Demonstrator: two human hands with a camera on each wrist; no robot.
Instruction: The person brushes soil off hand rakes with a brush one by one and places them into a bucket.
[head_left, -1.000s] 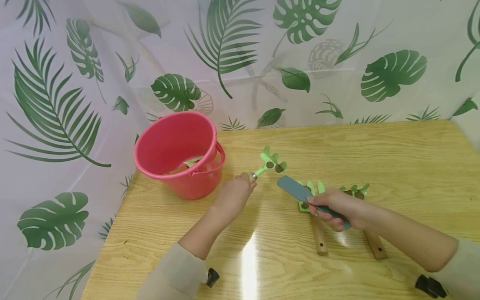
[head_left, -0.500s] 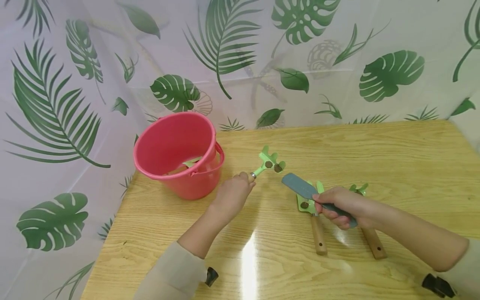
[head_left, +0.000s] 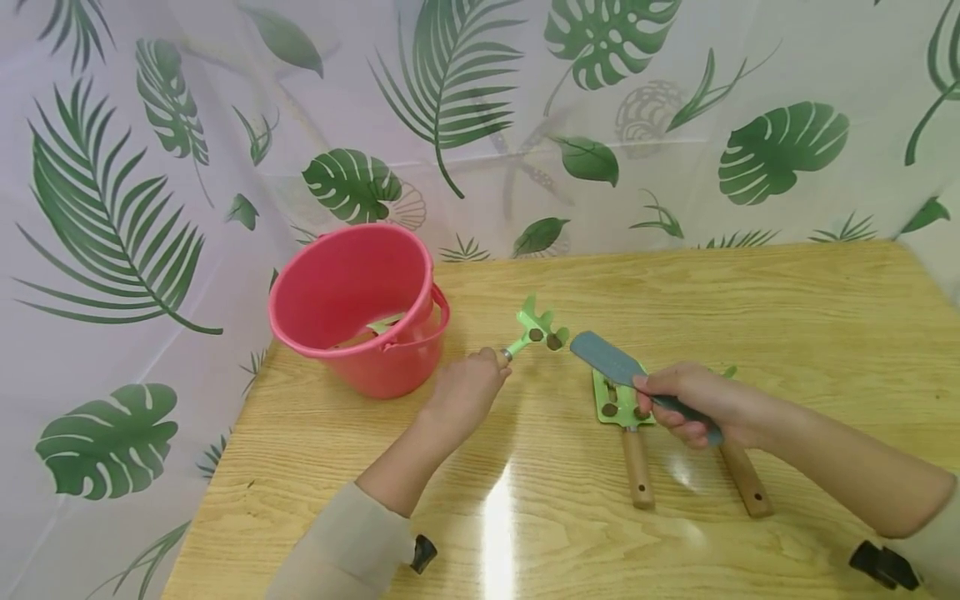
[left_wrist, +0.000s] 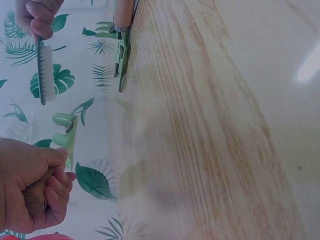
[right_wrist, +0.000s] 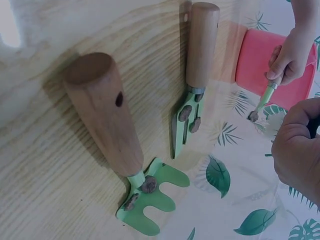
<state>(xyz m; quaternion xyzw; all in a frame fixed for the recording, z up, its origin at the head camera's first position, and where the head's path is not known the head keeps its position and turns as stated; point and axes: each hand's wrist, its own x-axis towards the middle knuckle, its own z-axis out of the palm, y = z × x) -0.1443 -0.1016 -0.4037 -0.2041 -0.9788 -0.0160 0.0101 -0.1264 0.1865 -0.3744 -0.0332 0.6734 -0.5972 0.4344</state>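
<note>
My left hand point(head_left: 465, 387) grips the wooden handle of a small green hand rake point(head_left: 529, 318), raised with brown clumps on its head. In my right hand point(head_left: 693, 400) is a grey-handled brush point(head_left: 607, 357); the left wrist view shows its white bristles point(left_wrist: 47, 75). The brush tip points at the rake head, a small gap between them. Below the right hand lies a green slotted garden tool point(head_left: 611, 408) with a wooden handle, brown clumps on it. Another hand rake point(right_wrist: 150, 205) lies beside it, its head mostly hidden by the right hand in the head view.
A pink bucket point(head_left: 375, 367) stands at the back left of the wooden table point(head_left: 825, 333), with green and wooden pieces inside. A leaf-printed sheet point(head_left: 510, 100) hangs behind the table and along its left side.
My right hand has carried the brush right and slightly up, uncovering more of the slotted tool's lower head and hiding more of the lying rake's head. My left hand has stayed nearly still.
</note>
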